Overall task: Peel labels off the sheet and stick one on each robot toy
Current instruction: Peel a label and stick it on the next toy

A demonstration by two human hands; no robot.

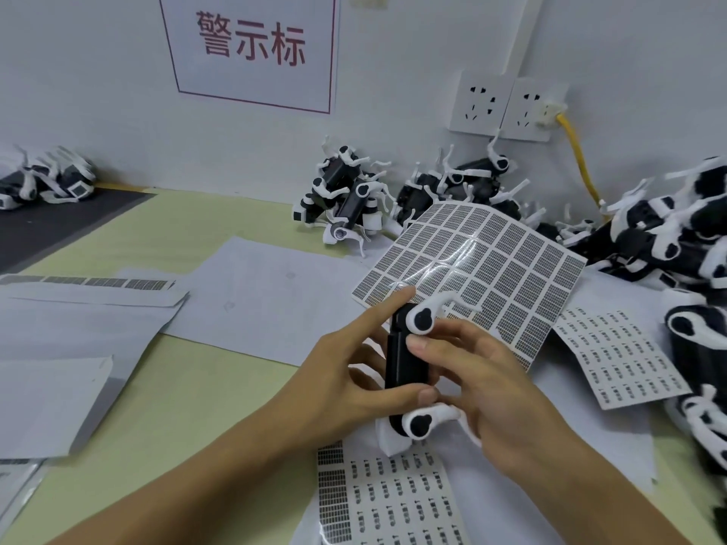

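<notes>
We see a black-and-white plastic robot toy point(407, 363) held up between both hands above the pale green tabletop point(196, 387), near the middle of the view. The left hand point(346, 383) has its grip curled round the toy's black body, thumb pressed against the lower side and index finger stretched out along the top end. The right hand point(484, 383) pinches the toy from the other side, its fingers bent against the black body just below the upper white leg joint.

Just behind the toy lies a curled, glossy sheet of small grey printed labels point(484, 265), its far edge lifted off the tabletop. Under the wrists lies a partly stripped white label backing sheet point(385, 501), and another one point(621, 356) lies to the right. Plain white paper sheets point(267, 293) cover the tabletop to the left.

A heap of black-and-white robot toys point(676, 234) fills the right side, a smaller cluster point(346, 198) stands against the wall, and a few more point(47, 179) lie far left. On the wall hang a white sign with red characters point(251, 45) and white wall sockets point(503, 108) with a yellow cable point(578, 159).
</notes>
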